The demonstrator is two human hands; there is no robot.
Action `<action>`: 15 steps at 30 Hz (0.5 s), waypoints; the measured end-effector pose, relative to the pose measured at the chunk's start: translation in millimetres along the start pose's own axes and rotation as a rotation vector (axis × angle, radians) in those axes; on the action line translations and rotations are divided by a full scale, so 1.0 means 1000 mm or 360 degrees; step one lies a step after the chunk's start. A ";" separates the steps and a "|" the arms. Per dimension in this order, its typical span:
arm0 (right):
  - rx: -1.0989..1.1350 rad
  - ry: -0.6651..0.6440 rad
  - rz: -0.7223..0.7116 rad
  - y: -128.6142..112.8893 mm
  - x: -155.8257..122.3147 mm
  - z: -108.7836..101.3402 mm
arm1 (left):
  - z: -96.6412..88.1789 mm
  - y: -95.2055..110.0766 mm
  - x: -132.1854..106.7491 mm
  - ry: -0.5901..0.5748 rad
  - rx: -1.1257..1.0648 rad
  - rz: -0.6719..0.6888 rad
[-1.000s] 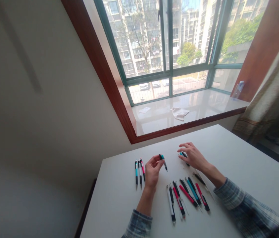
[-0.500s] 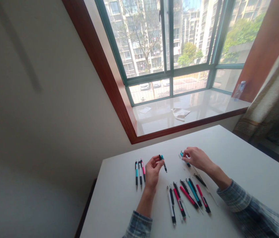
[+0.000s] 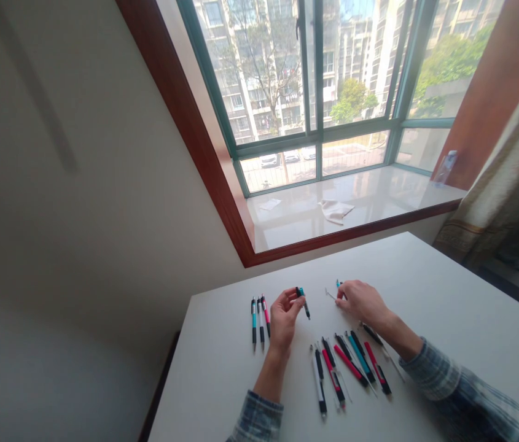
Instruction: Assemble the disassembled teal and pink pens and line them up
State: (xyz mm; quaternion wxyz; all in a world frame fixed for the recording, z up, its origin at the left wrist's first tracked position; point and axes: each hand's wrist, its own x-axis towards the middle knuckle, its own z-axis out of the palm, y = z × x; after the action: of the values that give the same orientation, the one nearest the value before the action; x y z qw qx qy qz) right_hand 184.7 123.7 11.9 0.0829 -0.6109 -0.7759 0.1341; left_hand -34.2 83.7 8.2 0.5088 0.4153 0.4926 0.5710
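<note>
1. Left hand (image 3: 285,313): thumb and fingers closed in a pinch around a short black-and-teal plastic pen piece (image 3: 304,303), which slants downward above the table.
2. Right hand (image 3: 363,304): fingertips drawn together, apparently on the end of a thin whitish rod (image 3: 330,294); a teal plastic part (image 3: 338,284) shows just beyond (largely hidden by the fingers).
3. Possible faults: so slender a rod could slip or twist in a light pinch; the right wrist, close to a loose black plastic part (image 3: 371,333), might brush it aside.
4. Surface: a smooth white table (image 3: 213,368) bears three slim turquoise, white and pink pens (image 3: 260,317) beside the left hand, and a spread of multicoloured plastic pen parts (image 3: 358,356) nearer the wearer.
5. Room: a glossy pale sill (image 3: 379,195) holds a rumpled whitish cloth (image 3: 336,211) and a clear plastic bottle (image 3: 446,167); behind stands a green-framed window (image 3: 318,80), with a beige fabric curtain (image 3: 494,166) at right.
</note>
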 end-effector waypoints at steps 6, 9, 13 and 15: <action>-0.0030 0.0001 0.0074 -0.010 -0.001 0.006 | 0.002 0.001 0.001 0.0018 -0.0038 -0.0025; -0.0026 0.0017 0.0069 -0.010 0.000 0.007 | 0.002 0.000 0.001 0.0014 -0.0020 -0.0018; 0.0007 0.0013 0.0056 -0.006 0.000 0.008 | 0.000 -0.002 0.003 0.0013 0.0016 0.0006; 0.0019 0.0001 0.0058 -0.004 0.000 0.008 | -0.003 -0.003 0.005 0.0040 0.0023 0.0021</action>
State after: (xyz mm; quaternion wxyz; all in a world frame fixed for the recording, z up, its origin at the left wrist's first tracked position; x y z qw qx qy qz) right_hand 178.6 121.7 6.0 0.0845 -0.6243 -0.7639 0.1400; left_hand -37.5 88.1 4.5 0.4957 0.4150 0.5004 0.5759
